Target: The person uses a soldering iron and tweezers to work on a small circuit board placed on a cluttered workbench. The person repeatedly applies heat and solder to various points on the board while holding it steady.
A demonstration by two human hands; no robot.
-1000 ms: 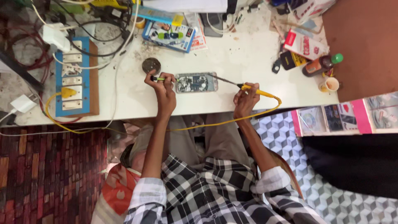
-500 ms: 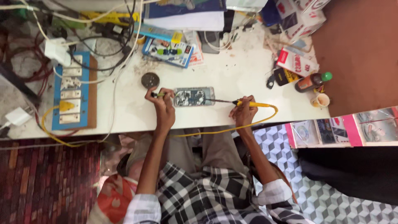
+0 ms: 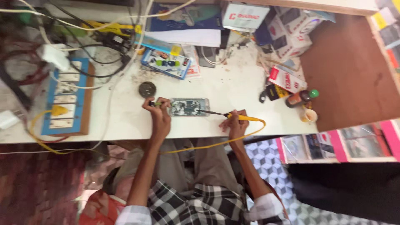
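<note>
An opened phone (image 3: pixel 189 107) with its circuit board showing lies flat on the white worktable (image 3: pixel 233 89). My left hand (image 3: pixel 158 114) grips a thin green-handled tool (image 3: pixel 155 103) at the phone's left end. My right hand (image 3: pixel 235 122) holds a yellow soldering iron (image 3: pixel 233 116), its dark tip reaching to the phone's right edge. The iron's yellow cord (image 3: pixel 216 143) loops down over the table's front edge across my lap.
A round dark tin (image 3: pixel 147 89) sits just behind my left hand. A blue switchboard (image 3: pixel 66 104) with tangled cables is at the left. Boxes, a blue parts tray (image 3: pixel 166 63), a small bottle (image 3: pixel 302 97) and a small cup (image 3: pixel 309 115) crowd the back and right.
The view has shifted and tilted a little. Both hands stay at the phone, the iron's tip still at its right edge.
</note>
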